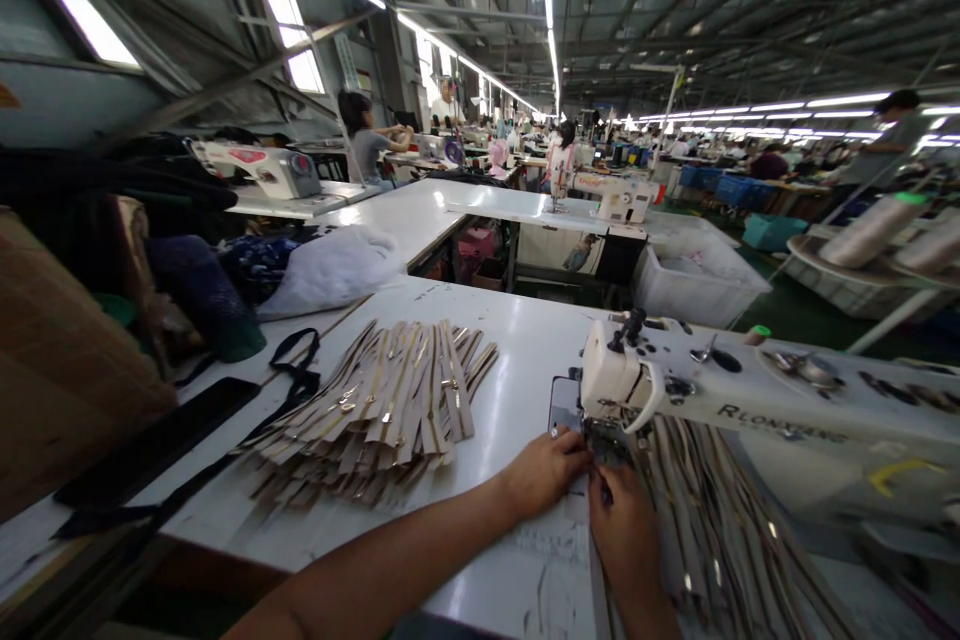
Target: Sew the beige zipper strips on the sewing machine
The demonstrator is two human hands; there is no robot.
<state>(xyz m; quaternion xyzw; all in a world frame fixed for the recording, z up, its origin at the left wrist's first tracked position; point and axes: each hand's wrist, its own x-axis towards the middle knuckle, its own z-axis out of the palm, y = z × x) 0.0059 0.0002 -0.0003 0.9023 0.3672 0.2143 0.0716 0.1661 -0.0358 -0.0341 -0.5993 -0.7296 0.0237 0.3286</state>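
Note:
My left hand [551, 470] lies at the needle area of a white sewing machine [720, 380], its fingers closed together. Close beside it, my right hand [624, 518] has thumb and fingers bent in a pinch. Whatever is between the fingertips is small and dark, hidden under the machine head. A thick pile of beige zippers [390, 410] with gold teeth and pulls is spread on the white table [517, 340] left of my hands. More zippers [705, 500] hang in a bundle right of my right hand, partly below the machine arm.
A dark flat object [157, 440] and black straps [296, 365] lie at the left, near a white cloth bundle [334, 270] and a cardboard box [71, 350]. Thread cones [874, 230] stand at right. A white bin [697, 270] is behind the machine. Other people work farther back.

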